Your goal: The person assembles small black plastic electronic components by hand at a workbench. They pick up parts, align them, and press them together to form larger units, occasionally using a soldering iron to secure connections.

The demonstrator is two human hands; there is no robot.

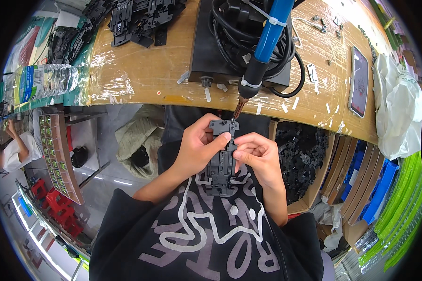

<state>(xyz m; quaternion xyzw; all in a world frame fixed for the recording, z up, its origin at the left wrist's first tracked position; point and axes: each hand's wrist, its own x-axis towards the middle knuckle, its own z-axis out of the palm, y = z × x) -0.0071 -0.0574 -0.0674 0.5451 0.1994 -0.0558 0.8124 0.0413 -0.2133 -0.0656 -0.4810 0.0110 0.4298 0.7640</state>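
Observation:
Above my lap I hold a long black plastic part (219, 171) with moulded ridges and small holes. My left hand (199, 146) is closed round its left side, the thumb lying across its face. At the opposite edge, my right hand (262, 157) pinches with thumb and forefinger against the part; whether a smaller piece is between those fingertips is hidden. A soldering iron (269, 37) with a blue handle slants down from above. Its copper-coloured tip (238, 108) reaches the part's upper end; whether they touch, I cannot tell.
A black box (204, 61) with coiled cables stands on the table (140, 70). Black parts (145, 18) are heaped at the far left, near a plastic bottle (44, 82). On the right are a phone (359, 82) and a carton (309, 201) of black pieces. Another person (21, 147) is far left.

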